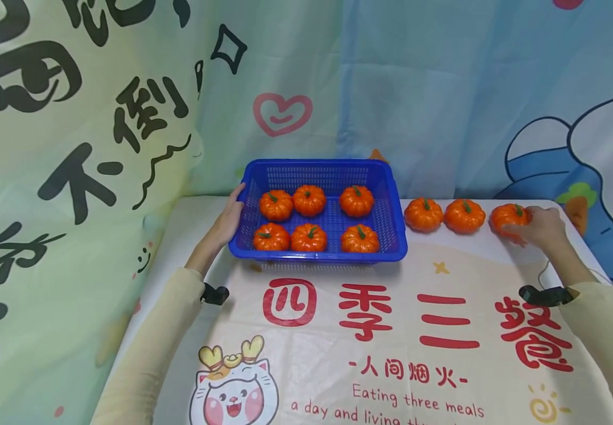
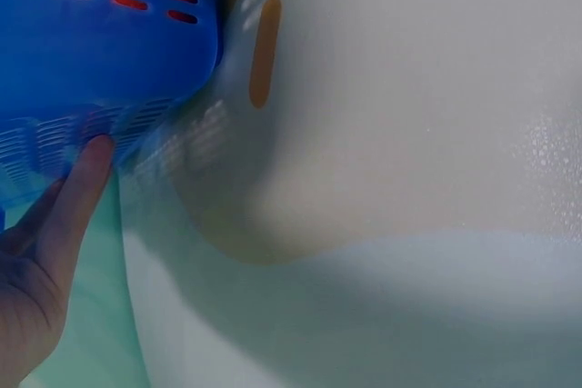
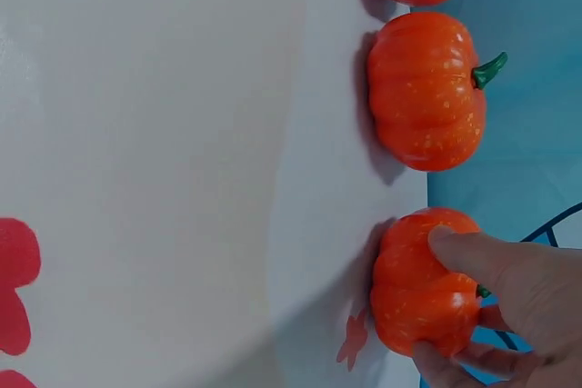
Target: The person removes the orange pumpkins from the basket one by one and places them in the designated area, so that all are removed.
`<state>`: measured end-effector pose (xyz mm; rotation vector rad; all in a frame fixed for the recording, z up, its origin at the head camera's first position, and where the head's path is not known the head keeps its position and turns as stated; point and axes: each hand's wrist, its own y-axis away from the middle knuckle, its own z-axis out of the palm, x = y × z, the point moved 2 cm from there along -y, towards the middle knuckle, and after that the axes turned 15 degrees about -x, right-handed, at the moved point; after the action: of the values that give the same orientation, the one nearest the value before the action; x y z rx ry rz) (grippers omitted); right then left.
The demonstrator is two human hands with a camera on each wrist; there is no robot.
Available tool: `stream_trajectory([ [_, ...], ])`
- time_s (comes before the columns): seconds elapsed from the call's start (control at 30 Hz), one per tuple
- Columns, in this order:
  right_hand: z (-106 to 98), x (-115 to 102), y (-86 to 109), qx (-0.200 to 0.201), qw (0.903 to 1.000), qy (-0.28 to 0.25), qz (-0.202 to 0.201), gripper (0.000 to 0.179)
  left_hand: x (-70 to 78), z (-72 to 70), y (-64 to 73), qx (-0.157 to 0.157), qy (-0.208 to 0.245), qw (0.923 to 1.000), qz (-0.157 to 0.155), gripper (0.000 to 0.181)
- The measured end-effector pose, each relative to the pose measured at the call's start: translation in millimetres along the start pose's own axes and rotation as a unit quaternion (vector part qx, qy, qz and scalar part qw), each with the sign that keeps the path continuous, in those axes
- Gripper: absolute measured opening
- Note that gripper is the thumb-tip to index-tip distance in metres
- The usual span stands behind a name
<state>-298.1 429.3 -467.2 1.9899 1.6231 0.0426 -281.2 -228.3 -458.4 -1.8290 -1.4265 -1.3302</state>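
My left hand (image 1: 228, 220) lies along the left end of a blue plastic basket (image 1: 317, 256), its fingers fairly straight. One fingertip touches the slotted end wall (image 2: 91, 124) in the left wrist view. Inside the basket sit several small orange pumpkins (image 1: 309, 200) with green stems, in two rows. At the table's right end, my right hand (image 1: 545, 227) holds another pumpkin (image 3: 423, 283), thumb on top and fingers curled at its far side. Two more pumpkins, one in the middle (image 1: 464, 216) and one by the basket (image 1: 424, 214), line up to its left.
A white table cover (image 1: 391, 307) with red characters and a cartoon cat spreads in front. Printed curtains (image 1: 418, 88) hang behind the table and on the left. A thin cable runs by the right wrist, and each wrist wears a black camera.
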Motion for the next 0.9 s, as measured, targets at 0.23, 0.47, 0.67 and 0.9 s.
stream_trajectory([
  [0.23,2.8,1.2,0.7,0.000,0.9999,-0.011,0.002,0.077,30.7,0.4,16.8,-0.020,0.016,0.9996,-0.013,0.056],
  [0.47,3.9,3.5,-0.2,-0.005,0.9995,-0.030,0.008,0.081,30.3,1.4,14.8,-0.016,0.019,0.9997,-0.007,0.056],
  [0.67,7.7,4.1,0.2,-0.008,0.9989,-0.043,0.013,0.084,29.1,1.2,15.5,-0.016,0.023,0.9996,-0.004,0.056],
  [0.9,10.7,3.2,2.2,-0.008,0.9991,-0.038,0.017,0.091,29.6,0.5,15.9,-0.017,0.024,0.9995,-0.007,0.056],
])
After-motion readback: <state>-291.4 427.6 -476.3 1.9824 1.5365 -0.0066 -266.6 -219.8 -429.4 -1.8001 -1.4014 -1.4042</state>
